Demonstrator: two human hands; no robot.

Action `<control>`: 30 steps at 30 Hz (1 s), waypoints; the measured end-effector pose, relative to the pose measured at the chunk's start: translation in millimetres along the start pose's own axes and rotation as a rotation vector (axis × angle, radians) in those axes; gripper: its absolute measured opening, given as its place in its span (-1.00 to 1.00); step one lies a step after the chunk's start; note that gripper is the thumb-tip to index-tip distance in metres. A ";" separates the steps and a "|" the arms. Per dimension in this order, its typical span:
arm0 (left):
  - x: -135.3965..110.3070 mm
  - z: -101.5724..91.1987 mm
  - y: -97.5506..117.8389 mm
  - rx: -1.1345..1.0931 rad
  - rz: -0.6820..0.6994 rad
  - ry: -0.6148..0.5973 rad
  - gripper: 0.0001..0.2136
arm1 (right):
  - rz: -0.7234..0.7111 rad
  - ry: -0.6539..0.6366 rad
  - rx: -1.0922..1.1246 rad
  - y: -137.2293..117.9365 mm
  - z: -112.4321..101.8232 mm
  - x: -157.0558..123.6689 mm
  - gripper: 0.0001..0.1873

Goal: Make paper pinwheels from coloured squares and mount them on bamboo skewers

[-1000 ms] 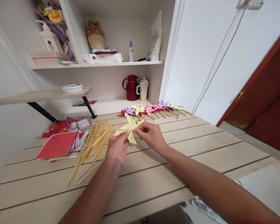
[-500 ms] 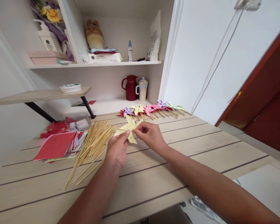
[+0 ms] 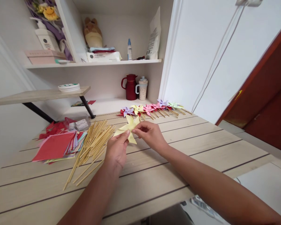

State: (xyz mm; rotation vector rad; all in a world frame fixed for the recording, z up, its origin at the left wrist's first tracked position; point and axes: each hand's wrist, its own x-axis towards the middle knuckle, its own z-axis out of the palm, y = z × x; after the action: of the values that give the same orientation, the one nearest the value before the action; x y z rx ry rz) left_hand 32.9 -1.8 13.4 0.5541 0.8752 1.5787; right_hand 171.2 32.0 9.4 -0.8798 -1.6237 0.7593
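Observation:
A pale yellow paper pinwheel [image 3: 125, 127] is held up over the table, its pointed blades folded in toward the middle. My left hand [image 3: 117, 147] pinches it from the lower left, thumb on the front near the centre. From the right, my right hand [image 3: 150, 134] closes thumb and fingertips on it beside the centre, covering part of one blade. Whether a small piece sits between those fingertips is hidden. Just left of my left hand lies a loose pile of thin wooden sticks [image 3: 93, 143]. Behind the pinwheel, several coloured pinwheels on sticks [image 3: 148, 109] lie in a row.
Stacked coloured paper squares [image 3: 55, 146] lie at the left, with a clear plastic box [image 3: 81, 124] behind them. A small raised wooden shelf [image 3: 42, 94] stands at the back left. A red jug [image 3: 131, 87] and a beige cup [image 3: 142, 89] stand at the back.
My right fingertips have shifted slightly left to the pinwheel's centre, and its right blade now sits behind them. My left hand keeps its hold. The whole view has shifted a little.

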 end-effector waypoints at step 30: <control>-2.4 1.7 -0.5 -0.006 -0.010 0.034 -0.91 | -0.055 0.000 -0.111 0.2 -1.9 -0.8 -0.78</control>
State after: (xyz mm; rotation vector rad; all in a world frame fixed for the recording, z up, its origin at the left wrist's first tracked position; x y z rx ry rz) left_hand 35.0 -3.7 14.3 0.5197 0.8972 1.5853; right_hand 173.3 31.5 9.3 -0.9100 -1.6961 0.6356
